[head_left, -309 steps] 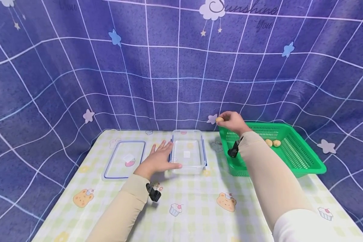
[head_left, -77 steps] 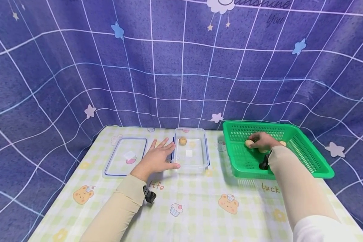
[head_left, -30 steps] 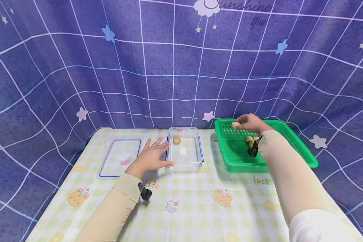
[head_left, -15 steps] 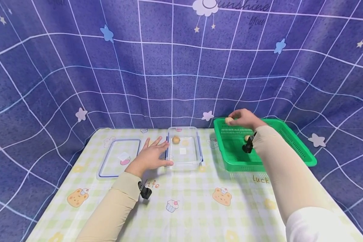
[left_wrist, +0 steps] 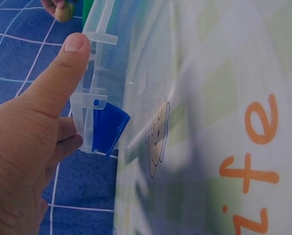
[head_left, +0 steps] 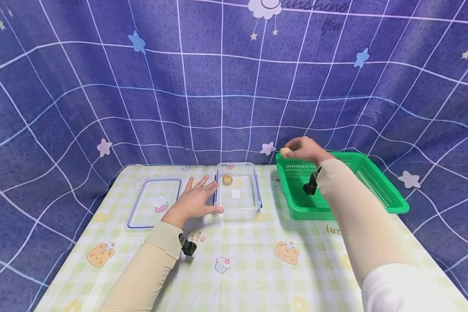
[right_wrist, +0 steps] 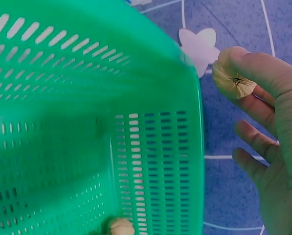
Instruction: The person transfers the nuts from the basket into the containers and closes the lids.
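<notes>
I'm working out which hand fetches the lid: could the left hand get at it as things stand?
Likely yes: the blue-edged lid lies flat, close to the left hand, with no object between them. That hand would just have to leave the clear container.

A gridded blue curtain (head_left: 203, 110), seemingly fabric, backs the checked tablecloth (head_left: 253, 281).

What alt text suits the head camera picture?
A right hand pinches a small round tan item near the corner of a green perforated plastic basket. The spread left hand is at the edge of a clear rectangular plastic box holding a similar item; a clear blue-edged lid lies left.
</notes>
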A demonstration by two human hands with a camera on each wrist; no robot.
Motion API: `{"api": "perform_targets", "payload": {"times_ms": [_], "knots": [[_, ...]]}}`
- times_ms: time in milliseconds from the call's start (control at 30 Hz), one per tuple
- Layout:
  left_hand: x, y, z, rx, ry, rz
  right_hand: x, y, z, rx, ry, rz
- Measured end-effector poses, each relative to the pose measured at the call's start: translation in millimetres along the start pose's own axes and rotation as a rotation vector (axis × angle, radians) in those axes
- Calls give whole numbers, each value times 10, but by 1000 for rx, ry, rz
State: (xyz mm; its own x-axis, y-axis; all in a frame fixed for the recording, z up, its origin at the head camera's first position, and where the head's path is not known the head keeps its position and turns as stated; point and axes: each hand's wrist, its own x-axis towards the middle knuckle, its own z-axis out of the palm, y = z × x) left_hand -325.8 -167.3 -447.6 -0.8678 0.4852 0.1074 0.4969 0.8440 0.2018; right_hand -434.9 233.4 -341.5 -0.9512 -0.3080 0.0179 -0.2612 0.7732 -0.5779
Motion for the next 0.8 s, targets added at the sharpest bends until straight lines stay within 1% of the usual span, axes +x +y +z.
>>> {"api": "perform_targets", "payload": {"times_ms": [233,367,600,800], "knots": [[4,6,-22,28,1,3,65,-125,79,11,-1,-35],[0,6,-18,34,-3,4,96,-192,147,20,16,-56],[-29,25,-5,32,-14,5,183,-281,328,-27,15,-81],[-65,79,-28,19,-32,0,251,-369,466,-31,24,-116]]}}
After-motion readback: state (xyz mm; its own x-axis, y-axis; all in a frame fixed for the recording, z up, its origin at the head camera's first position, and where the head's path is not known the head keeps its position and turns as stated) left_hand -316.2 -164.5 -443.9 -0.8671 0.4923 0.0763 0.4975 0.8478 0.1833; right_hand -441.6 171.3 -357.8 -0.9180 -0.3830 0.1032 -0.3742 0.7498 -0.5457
